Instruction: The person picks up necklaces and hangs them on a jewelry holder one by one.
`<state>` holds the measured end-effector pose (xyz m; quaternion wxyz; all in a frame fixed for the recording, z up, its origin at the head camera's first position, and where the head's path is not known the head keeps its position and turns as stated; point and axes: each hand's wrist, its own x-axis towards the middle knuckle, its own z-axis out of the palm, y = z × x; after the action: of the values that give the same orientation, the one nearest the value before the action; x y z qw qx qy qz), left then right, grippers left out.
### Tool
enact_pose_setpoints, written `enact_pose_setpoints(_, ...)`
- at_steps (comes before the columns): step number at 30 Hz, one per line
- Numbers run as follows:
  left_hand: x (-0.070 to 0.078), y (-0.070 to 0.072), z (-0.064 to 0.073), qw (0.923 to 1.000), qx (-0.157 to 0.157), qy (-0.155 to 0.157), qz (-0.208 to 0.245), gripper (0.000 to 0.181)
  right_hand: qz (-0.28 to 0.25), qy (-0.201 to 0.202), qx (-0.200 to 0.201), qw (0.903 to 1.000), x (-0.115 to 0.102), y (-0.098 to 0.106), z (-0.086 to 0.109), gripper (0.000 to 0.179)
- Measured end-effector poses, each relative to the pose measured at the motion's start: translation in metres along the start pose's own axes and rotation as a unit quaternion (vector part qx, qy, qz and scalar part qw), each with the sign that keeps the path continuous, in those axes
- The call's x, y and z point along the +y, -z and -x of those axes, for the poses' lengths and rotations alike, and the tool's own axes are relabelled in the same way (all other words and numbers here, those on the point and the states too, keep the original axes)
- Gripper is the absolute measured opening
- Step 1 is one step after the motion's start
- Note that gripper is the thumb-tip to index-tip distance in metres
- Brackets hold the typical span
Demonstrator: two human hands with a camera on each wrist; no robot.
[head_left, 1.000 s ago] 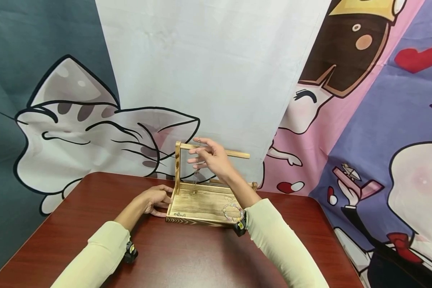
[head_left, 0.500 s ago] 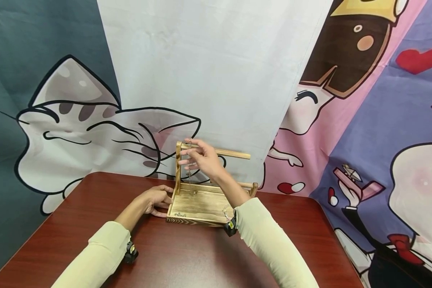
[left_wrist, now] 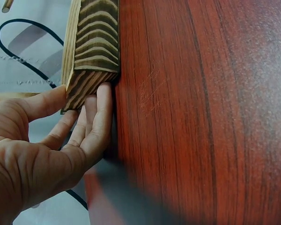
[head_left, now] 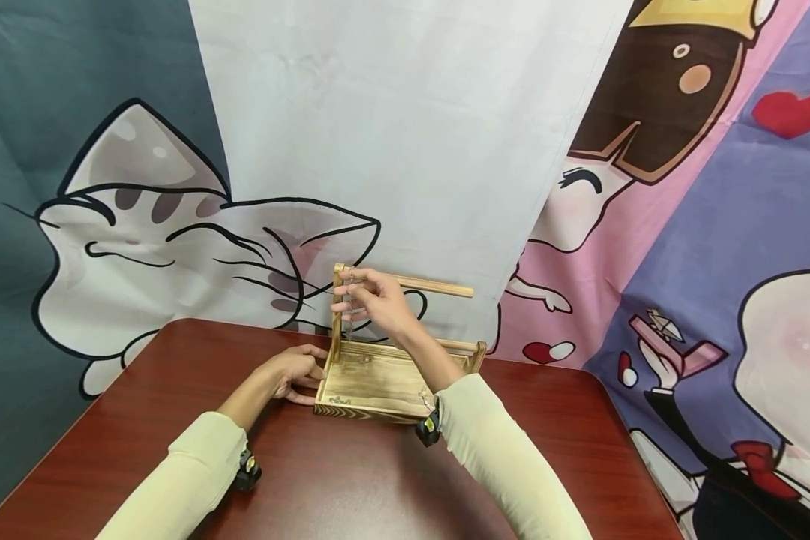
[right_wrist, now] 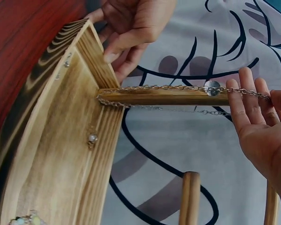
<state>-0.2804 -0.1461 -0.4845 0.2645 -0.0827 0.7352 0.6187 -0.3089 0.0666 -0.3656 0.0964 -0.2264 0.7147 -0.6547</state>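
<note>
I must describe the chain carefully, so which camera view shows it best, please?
The right wrist view: there the chain appears large, with its links and a round disc visible. The head view shows it only small and faint; the left wrist view does not show it.

Tabletop (head_left: 310, 480): wood-grain look, semi-gloss. Stand (head_left: 378, 379) nr its far edge: wood, smooth, scorched-look grain. Chain (right_wrist: 178, 87): shiny metal. Backdrop (head_left: 445, 150) beyond far edge: matt cloth, creased.
</note>
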Motion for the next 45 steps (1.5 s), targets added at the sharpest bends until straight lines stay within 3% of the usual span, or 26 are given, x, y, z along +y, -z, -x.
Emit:
enact_pose_setpoints(13,0.001,0.000,-0.001,1.0000,-0.003,0.001,0.005,0.061,0.006,-0.017,0.029,0.9994,0.020,0.003,0.007,0.039)
enact_pose_setpoints(25,0.000,0.001,-0.004,1.0000,-0.004,0.005,0.007,0.062,0.085,-0.013,0.063,0.9943,0.034,-0.002,0.020,0.055)
enact_pose_setpoints(37,0.002,0.000,-0.002,1.0000,-0.005,0.004,0.005,0.064,0.101,0.006,0.057,0.9932,0.054,-0.009,0.037,0.062)
enact_pose_setpoints(45,0.002,0.001,-0.002,1.0000,-0.006,0.004,0.003,0.063,0.155,-0.002,0.049,0.9867,0.074,-0.011,0.050,0.065)
